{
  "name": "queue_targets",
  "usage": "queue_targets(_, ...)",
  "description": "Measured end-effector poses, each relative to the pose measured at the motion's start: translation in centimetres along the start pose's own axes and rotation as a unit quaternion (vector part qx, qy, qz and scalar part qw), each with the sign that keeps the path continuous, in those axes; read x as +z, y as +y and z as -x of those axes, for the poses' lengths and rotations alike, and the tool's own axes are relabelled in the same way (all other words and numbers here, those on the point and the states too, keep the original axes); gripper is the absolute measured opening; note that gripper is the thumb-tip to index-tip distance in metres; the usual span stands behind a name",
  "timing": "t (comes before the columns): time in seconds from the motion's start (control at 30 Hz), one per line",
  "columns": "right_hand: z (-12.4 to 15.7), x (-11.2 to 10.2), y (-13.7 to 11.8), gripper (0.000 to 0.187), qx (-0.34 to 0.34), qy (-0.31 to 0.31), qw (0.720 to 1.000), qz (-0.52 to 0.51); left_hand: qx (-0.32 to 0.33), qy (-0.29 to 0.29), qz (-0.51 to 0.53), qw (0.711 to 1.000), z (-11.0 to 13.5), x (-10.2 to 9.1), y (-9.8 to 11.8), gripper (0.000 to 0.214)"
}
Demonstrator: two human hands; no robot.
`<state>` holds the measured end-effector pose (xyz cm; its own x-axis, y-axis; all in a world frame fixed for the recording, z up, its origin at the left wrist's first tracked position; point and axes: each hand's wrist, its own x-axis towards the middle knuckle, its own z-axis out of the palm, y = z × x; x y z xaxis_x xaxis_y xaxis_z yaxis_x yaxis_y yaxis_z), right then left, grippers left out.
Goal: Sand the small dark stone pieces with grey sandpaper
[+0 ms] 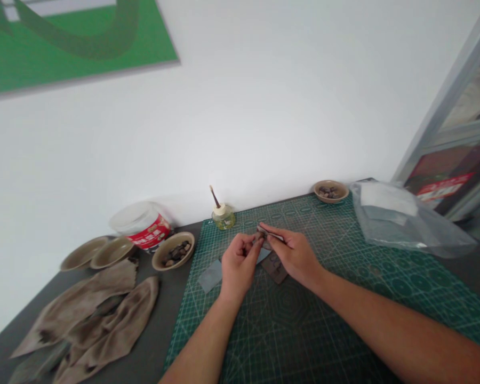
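Above the middle of the green cutting mat, my left hand [240,262] is closed in a pinch on a small brown stone [259,235], mostly covered by the fingers. My right hand [298,257] grips a folded greyish piece of sandpaper [267,244] against the stone, so both hands meet. Just under the right hand lies a dark brown square of sandpaper [275,268] with a handwritten mark. A light grey sheet [210,276] rests flat beside my left wrist, and another grey piece is partly hidden beneath the hands.
A bowl of pebbles [175,250] stands left of the cutting mat [344,304], near a red-labelled plastic jar [146,229] and brown cloths [112,325]. Along the wall are a small glass bottle with a brush [223,216], another pebble bowl [331,198] and a clear plastic bag [404,224].
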<state>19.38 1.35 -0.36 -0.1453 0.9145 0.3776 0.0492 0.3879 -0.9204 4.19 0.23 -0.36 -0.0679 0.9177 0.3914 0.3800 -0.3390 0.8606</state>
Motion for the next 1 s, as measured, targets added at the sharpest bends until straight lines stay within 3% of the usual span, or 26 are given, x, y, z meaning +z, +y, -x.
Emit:
queue_targets(0.2,-0.3,0.4,0.0,0.034,0.058,-0.003,0.992,-0.113,-0.007,-0.002,-0.022,1.000,0.0,0.0,0.1,0.022)
queue_targets(0.37,-0.1,0.5,0.4,0.034,0.043,-0.016,0.998,-0.052,-0.009,-0.005,-0.038,0.999,-0.1,0.0,-0.1,0.023)
queue_targets(0.5,0.1,-0.2,0.2,0.038,-0.060,-0.034,0.993,0.096,-0.012,-0.011,-0.063,0.998,-0.2,-0.3,-0.3,0.022)
queue_targets(0.6,0.1,-0.9,-0.2,0.048,-0.166,-0.107,0.960,0.199,-0.011,-0.022,-0.057,0.998,-0.3,-0.6,-0.3,0.018)
queue_targets(0.7,0.0,-1.3,-0.3,0.052,-0.203,-0.150,0.935,0.250,-0.011,-0.017,-0.041,0.999,-0.5,-0.7,-0.3,0.019)
queue_targets(0.8,-0.3,-1.2,0.3,0.048,-0.172,-0.127,0.945,0.248,-0.019,-0.012,-0.024,0.999,-0.6,-0.7,-0.4,0.018)
queue_targets(1.0,-1.7,-1.7,0.6,0.027,0.029,0.022,0.982,0.186,-0.021,0.003,-0.007,1.000,-0.8,-1.0,-1.0,0.020)
